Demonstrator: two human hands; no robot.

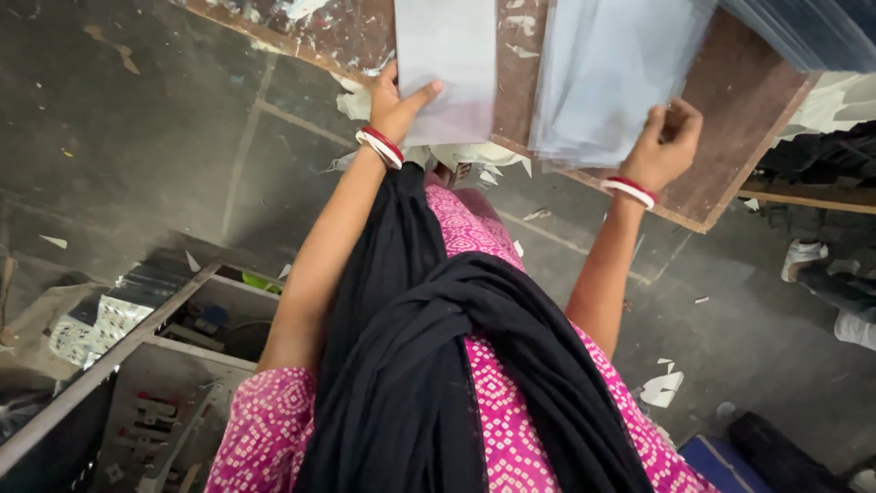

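My left hand (397, 100) grips the near edge of a pale grey sheet (447, 64) that lies on a paint-stained brown board (730, 100), thumb on top of the sheet. My right hand (666, 141) is curled at the near edge of a thick stack of pale blue-grey sheets (611, 73) on the same board; its fingers are bent against the stack's corner. Both wrists carry red and white bangles. A black scarf and a pink patterned garment fill the lower middle of the view.
A dark concrete floor (137, 137) with paper scraps surrounds me. A metal shelf frame (137, 338) with small items stands at lower left. Another pile of sheets (812, 32) sits at the top right. A person's shoes (803, 260) show at right.
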